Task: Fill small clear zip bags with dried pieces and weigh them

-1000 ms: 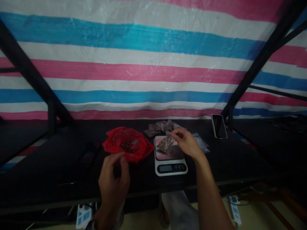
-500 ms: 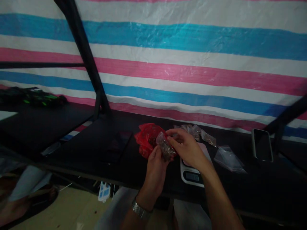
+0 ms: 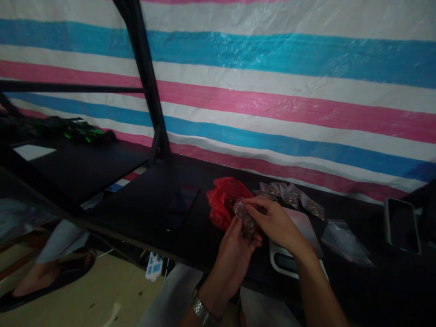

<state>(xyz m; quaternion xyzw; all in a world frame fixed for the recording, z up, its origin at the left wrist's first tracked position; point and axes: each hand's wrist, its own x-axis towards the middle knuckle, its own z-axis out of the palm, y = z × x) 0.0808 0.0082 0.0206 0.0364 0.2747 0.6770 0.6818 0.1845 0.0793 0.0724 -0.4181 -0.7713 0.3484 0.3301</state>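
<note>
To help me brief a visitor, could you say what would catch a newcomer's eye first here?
Probably the striped sheet in pink, blue and white behind the table. Next comes the red bag, left of the small clear bag held in both hands, the left and the right.

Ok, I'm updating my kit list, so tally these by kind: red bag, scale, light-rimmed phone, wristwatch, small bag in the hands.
Red bag: 1
Scale: 1
Light-rimmed phone: 1
Wristwatch: 1
Small held bag: 1
Total: 5
</note>
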